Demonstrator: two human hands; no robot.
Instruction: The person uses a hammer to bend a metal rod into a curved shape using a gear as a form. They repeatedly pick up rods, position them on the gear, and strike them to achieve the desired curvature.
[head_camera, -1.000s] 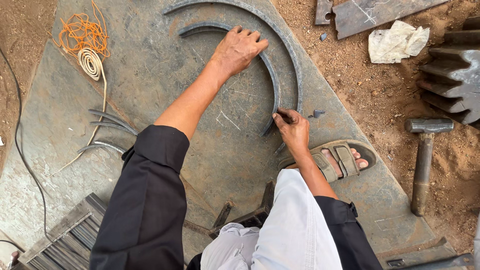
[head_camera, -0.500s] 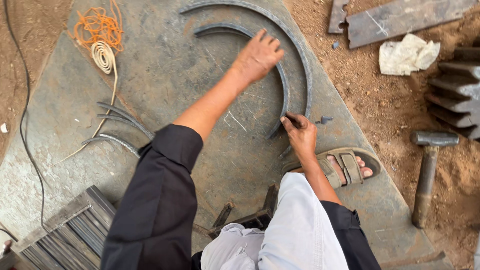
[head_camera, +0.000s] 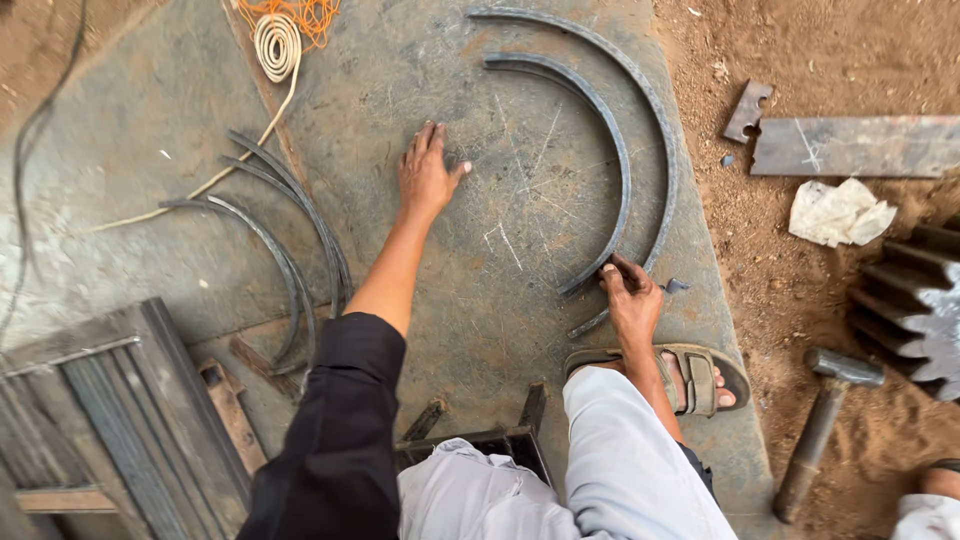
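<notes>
Steel plate (head_camera: 180, 130), grey and scratched, lies on reddish dirt and serves as the work surface. At its left edge sit a slatted metal frame (head_camera: 110, 400), thin curved strips (head_camera: 290, 215) and a coil of cord (head_camera: 277, 42). The left hand (head_camera: 428, 172) presses flat on the plate, fingers spread wide, arm stretched forward. Two curved steel bars arc from the top centre down to the right (bulging rightward); the right hand (head_camera: 632, 300) pinches the lower end of the inner curved bar (head_camera: 600, 120), beside the outer curved bar (head_camera: 655, 110). A sandalled foot (head_camera: 690, 375) rests just below. Farther right lie a hammer (head_camera: 825, 420) and crumpled cloth (head_camera: 840, 212).
</notes>
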